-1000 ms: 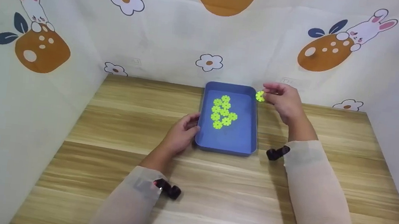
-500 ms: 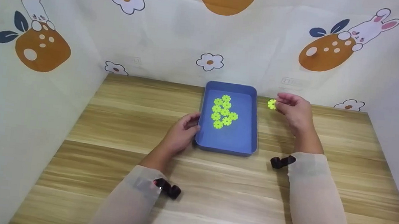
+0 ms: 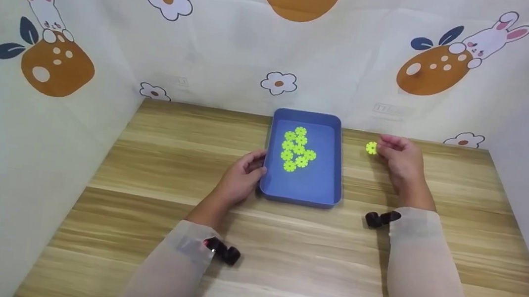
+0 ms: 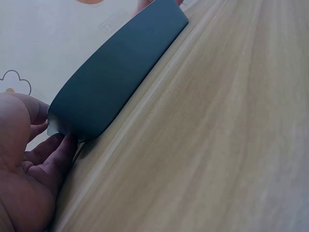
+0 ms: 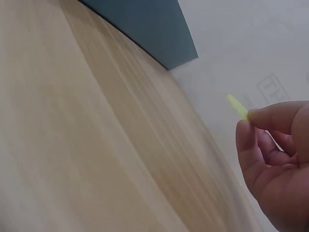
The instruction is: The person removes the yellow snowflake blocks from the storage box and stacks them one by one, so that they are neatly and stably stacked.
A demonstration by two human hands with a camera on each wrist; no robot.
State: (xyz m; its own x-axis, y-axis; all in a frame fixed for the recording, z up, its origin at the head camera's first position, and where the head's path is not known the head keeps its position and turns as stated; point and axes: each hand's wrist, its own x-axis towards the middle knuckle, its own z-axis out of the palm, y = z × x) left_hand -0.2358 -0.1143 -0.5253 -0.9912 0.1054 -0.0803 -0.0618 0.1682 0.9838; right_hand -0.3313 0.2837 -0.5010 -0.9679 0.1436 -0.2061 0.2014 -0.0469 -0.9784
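My right hand pinches a yellow-green notched disc between thumb and fingers, above the table to the right of the blue tray. In the right wrist view the disc appears nearly edge-on at the fingertips. Several similar discs lie grouped on the tray's floor, toward its left side. My left hand rests against the outside of the tray's left wall. In the left wrist view the left hand touches the tray near its corner; some fingers are partly hidden behind it.
The tray stands on a wood-grain table, close to the patterned cloth at the back. Cloth also rises along the left and right sides. Small black cameras sit at both wrists.
My right hand has moved right and toward the table's front with the pinched disc, away from the tray's right rim. The left hand, tray and discs inside stay put.
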